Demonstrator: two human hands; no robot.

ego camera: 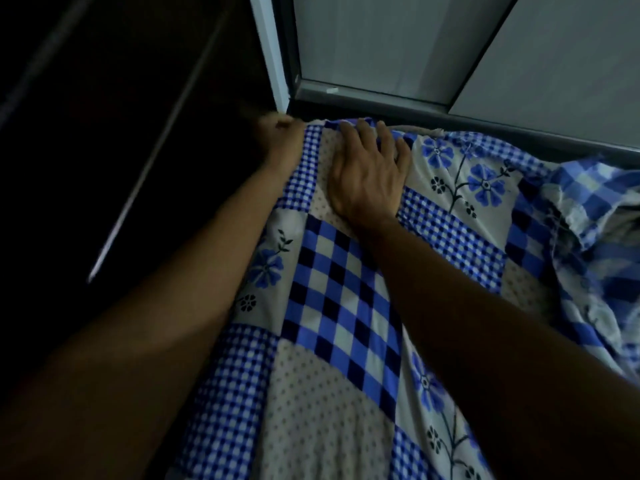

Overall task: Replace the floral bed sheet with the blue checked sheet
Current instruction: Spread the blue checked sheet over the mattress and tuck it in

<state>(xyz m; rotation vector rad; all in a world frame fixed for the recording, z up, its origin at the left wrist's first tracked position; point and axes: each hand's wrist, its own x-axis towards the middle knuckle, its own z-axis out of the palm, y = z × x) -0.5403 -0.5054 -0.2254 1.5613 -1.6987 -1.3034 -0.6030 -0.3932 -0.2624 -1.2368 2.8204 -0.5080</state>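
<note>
Up at the far left corner, right hand is pressing flat w/ fingers spread on the blue checked sheet, left hand is reaching past the edge, too blurry to tell its grip, so imo I'd be pinning while tucking tight.

No readable txt, labels, brands or nos. anywhere, incl. on the blue checked sheet.

Facing me: a grey panelled wall, divided by a dark diagonal strip. A pale vertical frame bounds its left edge. To my left: a dark surface (detail unreadable) crossed by pale streaks. Lighting: dim.
</note>
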